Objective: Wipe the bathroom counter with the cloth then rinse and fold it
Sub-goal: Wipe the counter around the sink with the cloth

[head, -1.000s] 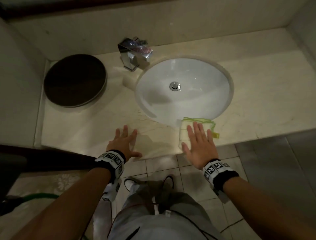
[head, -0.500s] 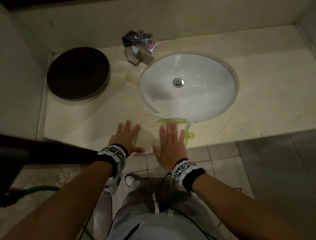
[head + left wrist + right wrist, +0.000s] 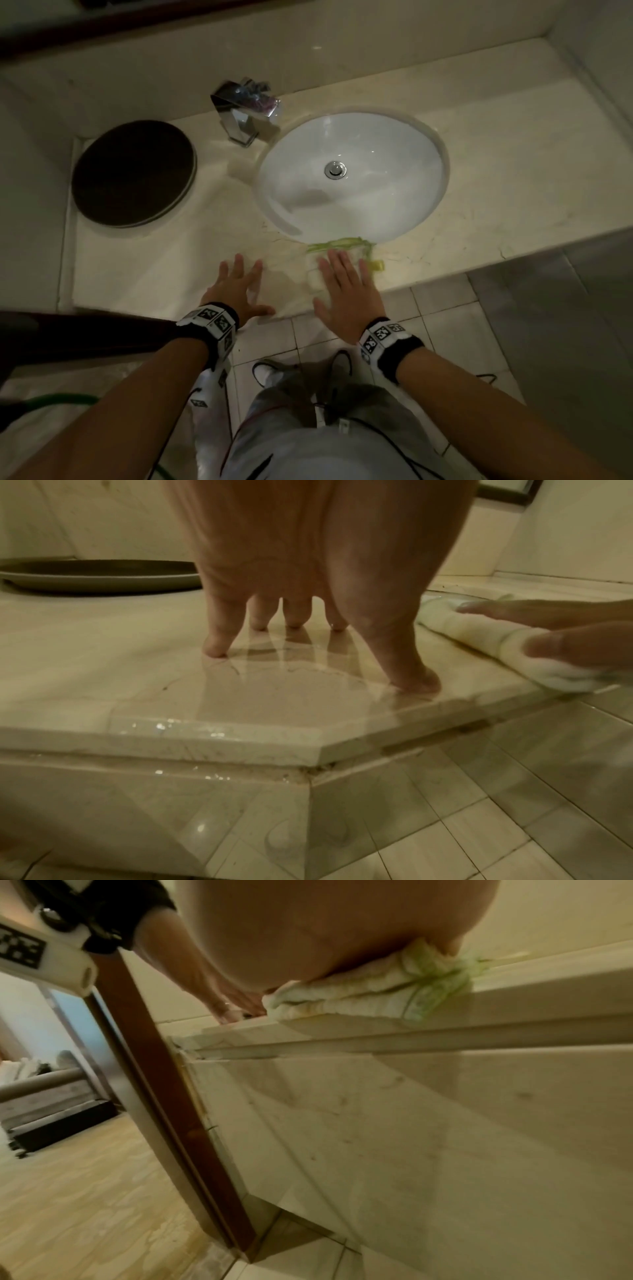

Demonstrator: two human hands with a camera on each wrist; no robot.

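A white cloth with a green edge [image 3: 317,274] [image 3: 479,637] [image 3: 359,996] lies on the front strip of the pale marble counter [image 3: 164,270], just below the sink. My right hand [image 3: 346,287] [image 3: 548,631] presses flat on the cloth, fingers straight. My left hand [image 3: 236,284] [image 3: 301,610] rests flat on the bare counter to the cloth's left, fingers spread, a small gap apart from it. The cloth's near edge reaches the counter's front lip in the right wrist view.
A white oval sink [image 3: 352,174] with a metal drain [image 3: 335,169] sits behind the hands. A chrome tap [image 3: 245,109] stands at its back left. A dark round tray [image 3: 133,173] [image 3: 99,573] lies at the far left. Tiled floor [image 3: 445,325] lies below.
My right hand slid the cloth left along the front edge toward my left hand, then a little back right. The left hand stayed put on the counter.
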